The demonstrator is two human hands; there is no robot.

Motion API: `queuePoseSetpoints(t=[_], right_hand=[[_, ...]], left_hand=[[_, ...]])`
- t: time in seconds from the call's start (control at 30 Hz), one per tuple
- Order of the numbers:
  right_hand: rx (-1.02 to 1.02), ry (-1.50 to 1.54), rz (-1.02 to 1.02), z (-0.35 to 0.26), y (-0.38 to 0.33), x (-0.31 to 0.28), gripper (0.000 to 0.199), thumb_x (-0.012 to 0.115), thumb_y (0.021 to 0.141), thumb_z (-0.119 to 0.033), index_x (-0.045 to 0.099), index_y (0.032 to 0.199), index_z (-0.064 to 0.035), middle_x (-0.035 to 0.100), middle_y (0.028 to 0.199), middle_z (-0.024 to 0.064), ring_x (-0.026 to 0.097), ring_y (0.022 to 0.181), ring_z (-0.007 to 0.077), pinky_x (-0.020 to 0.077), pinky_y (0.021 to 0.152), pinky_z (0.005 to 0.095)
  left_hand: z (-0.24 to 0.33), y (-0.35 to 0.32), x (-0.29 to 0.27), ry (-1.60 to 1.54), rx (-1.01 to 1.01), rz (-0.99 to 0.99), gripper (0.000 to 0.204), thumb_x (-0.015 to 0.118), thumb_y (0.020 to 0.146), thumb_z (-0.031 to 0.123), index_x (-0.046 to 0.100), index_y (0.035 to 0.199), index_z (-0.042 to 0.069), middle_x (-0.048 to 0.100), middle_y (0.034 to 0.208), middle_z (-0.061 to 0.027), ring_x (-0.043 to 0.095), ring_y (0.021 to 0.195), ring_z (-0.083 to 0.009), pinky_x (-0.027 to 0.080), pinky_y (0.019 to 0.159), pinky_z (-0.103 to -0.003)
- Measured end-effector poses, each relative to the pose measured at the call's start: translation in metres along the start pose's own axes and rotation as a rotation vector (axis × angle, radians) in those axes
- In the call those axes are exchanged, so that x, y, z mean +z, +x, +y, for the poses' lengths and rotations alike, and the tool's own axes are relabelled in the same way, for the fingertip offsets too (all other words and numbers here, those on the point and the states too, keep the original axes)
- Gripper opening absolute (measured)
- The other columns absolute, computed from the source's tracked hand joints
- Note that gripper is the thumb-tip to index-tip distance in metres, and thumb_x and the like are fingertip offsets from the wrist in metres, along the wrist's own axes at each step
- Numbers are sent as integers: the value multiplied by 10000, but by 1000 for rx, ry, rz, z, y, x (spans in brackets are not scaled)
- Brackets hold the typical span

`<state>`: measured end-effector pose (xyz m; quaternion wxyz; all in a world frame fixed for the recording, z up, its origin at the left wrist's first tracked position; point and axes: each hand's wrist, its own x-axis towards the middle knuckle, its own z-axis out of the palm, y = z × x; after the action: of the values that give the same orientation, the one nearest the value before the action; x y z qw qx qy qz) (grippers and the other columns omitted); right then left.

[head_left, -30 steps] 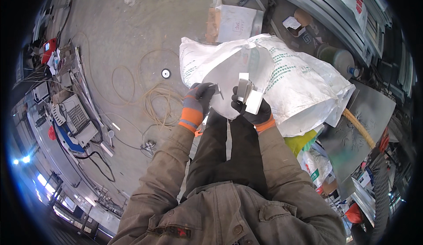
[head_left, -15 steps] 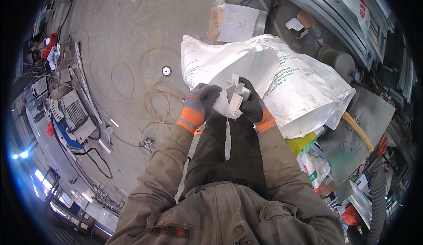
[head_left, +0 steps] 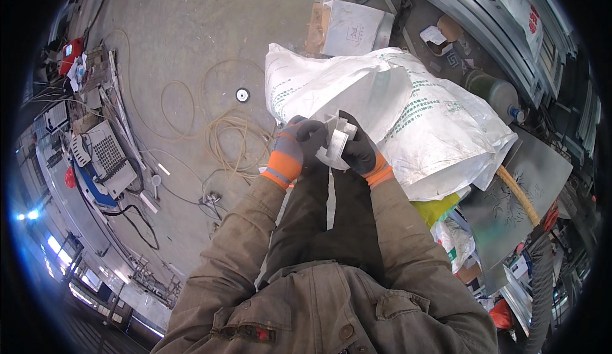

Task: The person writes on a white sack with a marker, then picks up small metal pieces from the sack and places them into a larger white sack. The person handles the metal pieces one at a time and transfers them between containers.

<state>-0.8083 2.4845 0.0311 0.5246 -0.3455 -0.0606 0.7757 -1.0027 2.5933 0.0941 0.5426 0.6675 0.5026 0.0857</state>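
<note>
- Closest, the left hand [head_left: 294, 149] and right hand [head_left: 358, 150], in dark orange-cuffed gloves, had fingers clamped on a small bent silvery metal piece [head_left: 336, 142] between them.
- Behind lay a large white woven sack [head_left: 433, 124].
- Farther, a coiled tan cable [head_left: 229, 137] rested on the concrete floor [head_left: 191, 48].

view: single head-worn fisheye, left of a pair | facing: looked steeply down over the wearer's jacket [head_left: 319, 303] to the concrete floor [head_left: 191, 48] | range: gloved left hand [head_left: 294, 147] and right hand [head_left: 357, 150] sat close, near frame centre | edges: straight lines bent toward the dark circular rim | shared: no second view
</note>
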Motion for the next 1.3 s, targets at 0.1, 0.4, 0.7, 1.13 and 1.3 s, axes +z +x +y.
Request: queuePoseSetpoints(t=[0.1,0.4,0.7,1.13,1.3], right_hand=[[-9,84,-18,-1,2,3,909,646,837,-59,340,1693,-36,638,1502,115,643,1364,236,504,1183,378],[-26,69,53,-4,9,14,920,684,836,-93,342,1689,-32,633,1491,109,642,1363,236,519,1169,384],[27,-108,53,-12,11,16,938,772,862,-85,332,1687,-10,646,1483,108,649,1331,216,523,1144,355],[-58,29,127,-9,15,17,911,755,839,-113,395,1674,-55,655,1451,90,659,1300,209,538,1124,353],[-49,71,89,-14,11,13,920,726,825,-119,392,1681,-56,672,1410,93,665,1285,209,551,1109,369]], left_hand=[[1,-1,3,-36,-63,76,174,774,985,207,814,1003,38,711,915,-70,641,833,-177,526,757,-349],[3,8,0,-62,-169,98,185,795,970,188,812,1000,6,684,926,-67,625,791,-147,514,716,-322],[4,11,-5,1,-120,90,170,800,933,265,832,976,103,730,907,-125,706,818,-285,572,742,-407],[3,14,-15,44,-32,181,152,783,947,172,797,969,23,702,910,-80,611,746,-169,512,690,-342],[1,18,-18,-78,-138,168,170,789,948,171,805,1002,11,695,919,-76,602,749,-157,503,693,-332]])
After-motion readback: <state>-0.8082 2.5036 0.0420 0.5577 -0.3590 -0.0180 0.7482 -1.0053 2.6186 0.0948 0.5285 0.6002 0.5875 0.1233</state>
